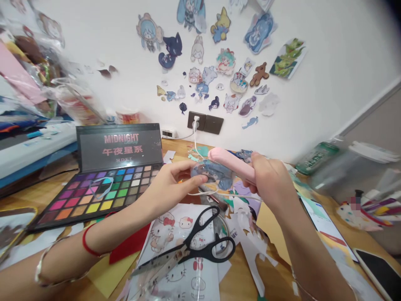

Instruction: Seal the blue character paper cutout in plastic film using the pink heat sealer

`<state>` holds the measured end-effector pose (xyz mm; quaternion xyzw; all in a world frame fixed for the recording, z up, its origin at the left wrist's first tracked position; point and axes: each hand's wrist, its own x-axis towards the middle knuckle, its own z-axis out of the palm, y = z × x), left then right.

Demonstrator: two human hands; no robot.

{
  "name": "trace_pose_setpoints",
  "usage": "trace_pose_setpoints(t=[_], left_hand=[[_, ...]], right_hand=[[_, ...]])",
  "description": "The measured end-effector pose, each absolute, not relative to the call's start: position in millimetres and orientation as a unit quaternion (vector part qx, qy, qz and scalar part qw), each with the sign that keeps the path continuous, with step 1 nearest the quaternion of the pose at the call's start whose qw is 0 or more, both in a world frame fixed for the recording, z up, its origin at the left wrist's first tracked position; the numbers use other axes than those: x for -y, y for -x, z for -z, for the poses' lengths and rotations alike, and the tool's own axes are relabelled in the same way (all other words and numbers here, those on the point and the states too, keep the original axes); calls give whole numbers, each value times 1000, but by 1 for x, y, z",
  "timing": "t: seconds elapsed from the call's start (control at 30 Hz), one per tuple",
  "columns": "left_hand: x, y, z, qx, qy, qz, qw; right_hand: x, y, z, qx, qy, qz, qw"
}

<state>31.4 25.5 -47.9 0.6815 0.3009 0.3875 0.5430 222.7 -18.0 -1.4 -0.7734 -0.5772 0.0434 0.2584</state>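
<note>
My right hand [271,182] is closed around a pink stick-shaped tool [231,163], whose rounded tip points left and up. A thin white cord runs from under this hand across the desk. My left hand [171,188] pinches a small blue-and-clear cut-out figure [213,174], holding it against the underside of the pink tool. Both hands hover over the desk's middle. Black scissors [200,246] lie just below them on a Hello Kitty sticker sheet [180,259].
An open eyeshadow palette [103,184] lies left on the wooden desk. Paper scraps, yellow and red sheets surround the scissors. Phones [326,221] lie at right near a pen holder [372,209]. Stickers cover the wall above a socket [205,122].
</note>
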Motion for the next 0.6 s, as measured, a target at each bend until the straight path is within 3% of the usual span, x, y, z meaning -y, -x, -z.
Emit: trace_pose_setpoints(t=[0.1,0.27,0.6], left_hand=[[-24,-31,47,-299,-684,-395,535],[-21,-32,48,-284,-658,-399,572],[-16,-33,41,-234,-636,-404,615]], right_hand=[[20,-221,1,581,766,-41,272],[21,-218,3,519,767,-78,369],[21,-219,5,524,734,-39,430]])
